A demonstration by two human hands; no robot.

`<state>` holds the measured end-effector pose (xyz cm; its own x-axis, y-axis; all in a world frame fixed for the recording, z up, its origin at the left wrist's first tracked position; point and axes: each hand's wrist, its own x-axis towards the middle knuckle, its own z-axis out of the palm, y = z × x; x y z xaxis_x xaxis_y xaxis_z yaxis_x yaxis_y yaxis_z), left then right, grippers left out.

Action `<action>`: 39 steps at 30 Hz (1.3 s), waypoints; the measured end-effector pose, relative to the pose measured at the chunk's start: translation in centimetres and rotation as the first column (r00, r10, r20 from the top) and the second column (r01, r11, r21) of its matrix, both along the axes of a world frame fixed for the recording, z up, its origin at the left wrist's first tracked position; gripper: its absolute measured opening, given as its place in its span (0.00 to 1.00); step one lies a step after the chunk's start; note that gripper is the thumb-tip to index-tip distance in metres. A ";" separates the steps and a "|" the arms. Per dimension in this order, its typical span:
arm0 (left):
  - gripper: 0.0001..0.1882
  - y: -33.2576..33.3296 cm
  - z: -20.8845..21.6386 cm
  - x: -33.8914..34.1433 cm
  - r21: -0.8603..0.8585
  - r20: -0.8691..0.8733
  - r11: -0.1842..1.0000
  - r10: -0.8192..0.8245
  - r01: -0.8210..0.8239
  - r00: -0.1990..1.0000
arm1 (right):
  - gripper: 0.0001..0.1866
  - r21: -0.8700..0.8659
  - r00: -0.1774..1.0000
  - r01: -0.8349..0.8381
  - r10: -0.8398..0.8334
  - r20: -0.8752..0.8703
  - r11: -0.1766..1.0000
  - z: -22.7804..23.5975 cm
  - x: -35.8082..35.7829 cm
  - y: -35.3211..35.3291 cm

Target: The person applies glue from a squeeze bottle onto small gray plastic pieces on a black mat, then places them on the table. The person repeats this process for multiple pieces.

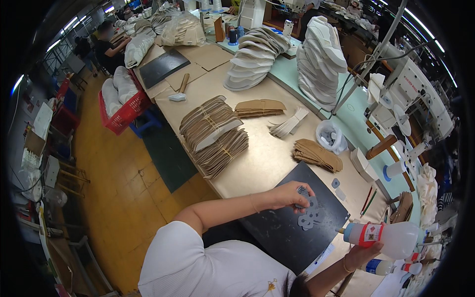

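Observation:
My left hand (288,195) is closed on a small bundle of grey cut pieces (303,191), held low over a black board (277,225). Beneath and beside its fingers, several flat grey pieces with holes (309,218) lie overlapping on the board. In my right hand (363,256) is a translucent plastic squeeze bottle (400,240) with a red-and-white label and a blue collar. The bottle lies nearly level in the grip, its nozzle pointing left toward the board. Two loose grey pieces (336,182) rest past the board's far right edge.
Tied stacks of brown pieces (210,123) and a bundle of pale strips (292,123) lie farther up the table. A bag-lined tub (330,136) holds grey pieces. Pencils (367,200), a hammer (182,89) and a sewing machine (410,99) are around. A red basket (118,121) stands left.

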<state>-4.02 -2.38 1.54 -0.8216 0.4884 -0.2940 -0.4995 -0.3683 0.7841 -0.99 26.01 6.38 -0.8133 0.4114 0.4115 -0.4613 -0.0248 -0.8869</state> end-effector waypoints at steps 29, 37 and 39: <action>0.09 3.0 6.2 1.4 -0.321 -0.126 0.945 -0.101 0.056 0.987 | 0.39 0.047 0.976 -0.074 0.082 -0.202 0.996 1.5 -1.5 -4.3; 0.09 3.2 7.0 1.6 -0.338 -0.127 0.939 -0.110 0.061 0.986 | 0.37 0.058 0.962 -0.177 0.185 -0.199 0.982 3.5 -0.7 -6.3; 0.09 3.2 7.0 1.7 -0.326 -0.123 0.943 -0.114 0.069 0.986 | 0.37 0.071 0.969 -0.133 0.145 -0.199 0.989 3.5 -0.6 -6.4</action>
